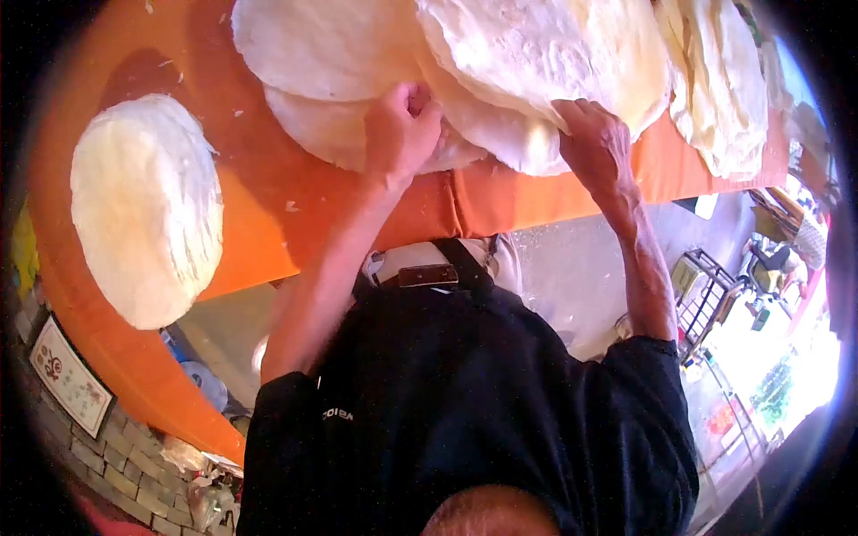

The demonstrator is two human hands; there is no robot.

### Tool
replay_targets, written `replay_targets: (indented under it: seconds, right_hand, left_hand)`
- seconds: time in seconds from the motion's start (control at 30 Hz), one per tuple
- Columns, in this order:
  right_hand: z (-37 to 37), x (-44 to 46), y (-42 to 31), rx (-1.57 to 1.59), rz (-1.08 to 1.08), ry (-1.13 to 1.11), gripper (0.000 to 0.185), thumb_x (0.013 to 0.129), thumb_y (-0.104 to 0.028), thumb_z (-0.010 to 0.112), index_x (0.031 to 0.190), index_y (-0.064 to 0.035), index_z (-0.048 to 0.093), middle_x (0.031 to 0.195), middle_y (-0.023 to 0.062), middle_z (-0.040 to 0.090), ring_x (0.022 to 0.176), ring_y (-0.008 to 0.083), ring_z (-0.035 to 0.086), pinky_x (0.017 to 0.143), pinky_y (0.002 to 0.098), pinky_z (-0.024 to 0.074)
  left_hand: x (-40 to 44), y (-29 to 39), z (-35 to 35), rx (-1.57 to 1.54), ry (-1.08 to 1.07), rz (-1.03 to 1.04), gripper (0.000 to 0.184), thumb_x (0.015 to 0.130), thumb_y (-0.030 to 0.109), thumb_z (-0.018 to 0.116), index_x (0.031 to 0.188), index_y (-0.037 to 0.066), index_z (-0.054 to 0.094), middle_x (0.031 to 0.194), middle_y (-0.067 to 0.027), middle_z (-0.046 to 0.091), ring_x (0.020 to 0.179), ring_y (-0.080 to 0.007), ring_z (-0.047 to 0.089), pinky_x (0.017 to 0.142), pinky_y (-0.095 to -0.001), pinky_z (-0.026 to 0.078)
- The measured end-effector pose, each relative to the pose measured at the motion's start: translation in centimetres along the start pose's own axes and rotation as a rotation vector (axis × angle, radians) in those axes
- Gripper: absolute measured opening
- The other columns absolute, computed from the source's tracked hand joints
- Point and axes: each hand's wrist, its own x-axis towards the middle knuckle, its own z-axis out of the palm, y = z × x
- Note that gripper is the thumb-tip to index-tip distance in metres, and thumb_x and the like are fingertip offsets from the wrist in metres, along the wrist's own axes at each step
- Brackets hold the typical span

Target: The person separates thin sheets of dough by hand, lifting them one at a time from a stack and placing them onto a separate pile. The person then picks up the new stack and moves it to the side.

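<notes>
Large thin round flatbreads lie overlapping on the orange-covered table. My right hand [594, 138] is closed, pinching the near edge of the upper flatbread [545, 54] between thumb and fingers. To its left, my left hand [404, 129] is curled shut at the edge of the overlapping sheets, over a lower flatbread [331, 45]; its fingertips are partly hidden, and it seems to pinch an edge there. Another flatbread stack [147, 210] sits apart at the left. A folded, layered pile of flatbread [715, 89] lies at the far right.
The orange table [259, 214] runs along the front and bends down the left side. Small crumbs dot its cover. A framed sign [71, 375] stands on the brick paving at lower left. A black metal rack [706, 290] is at the right.
</notes>
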Motion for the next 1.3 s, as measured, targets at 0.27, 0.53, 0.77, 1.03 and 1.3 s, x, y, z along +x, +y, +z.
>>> replay_targets:
  seconds: [0.27,0.53,0.77,1.03,1.3]
  right_hand:
    - [-0.8,-0.8,-0.1,0.082,0.038,0.009,0.021,0.075,-0.003,0.061,0.094,-0.0094,0.067,0.082,0.0115,0.064,0.078,0.0327,0.062,0.068,0.0408,0.0506]
    - [-0.5,-0.1,-1.2,0.165,0.125,-0.021,0.008,0.079,-0.011,0.06,0.085,-0.0045,0.062,0.08,0.0151,0.061,0.076,0.0369,0.06,0.066,0.0434,0.0486]
    - [-0.2,0.2,-1.0,0.207,0.097,-0.108,0.01,0.079,-0.01,0.061,0.087,-0.004,0.063,0.079,0.0176,0.061,0.074,0.0384,0.06,0.064,0.0422,0.0474]
    - [-0.4,0.0,0.2,0.323,0.154,-0.117,0.024,0.08,-0.025,0.065,0.097,-0.0072,0.068,0.086,0.0166,0.066,0.076,0.037,0.064,0.066,0.0434,0.0505]
    - [0.0,-0.3,-3.5,0.219,-0.038,0.097,0.062,0.07,-0.053,0.073,0.111,-0.0074,0.062,0.093,0.016,0.063,0.09,0.0344,0.061,0.076,0.0432,0.0511]
  left_hand:
    - [0.0,-0.7,0.6,-0.178,0.02,-0.123,0.023,0.079,0.004,0.061,0.1,-0.005,0.058,0.077,-0.0093,0.062,0.057,-0.0146,0.063,0.048,-0.0271,0.048]
    - [0.4,-1.0,0.6,-0.368,-0.016,-0.144,0.023,0.081,0.003,0.06,0.103,-0.003,0.058,0.079,-0.0093,0.064,0.058,-0.0156,0.063,0.05,-0.0256,0.051]
    - [-0.3,-0.8,0.4,-0.453,-0.33,-0.276,0.025,0.089,0.015,0.059,0.112,0.004,0.056,0.094,-0.0085,0.065,0.075,-0.0193,0.066,0.065,-0.0331,0.058]
    - [-1.0,-1.7,2.4,-0.891,-0.501,-0.125,0.036,0.094,0.03,0.057,0.121,0.008,0.052,0.11,-0.0088,0.063,0.095,-0.024,0.066,0.079,-0.0419,0.059]
    - [-0.2,0.8,3.7,-0.744,-0.271,-0.199,0.025,0.088,0.005,0.047,0.112,0.001,0.052,0.099,-0.0136,0.062,0.081,-0.0275,0.068,0.059,-0.0419,0.062]
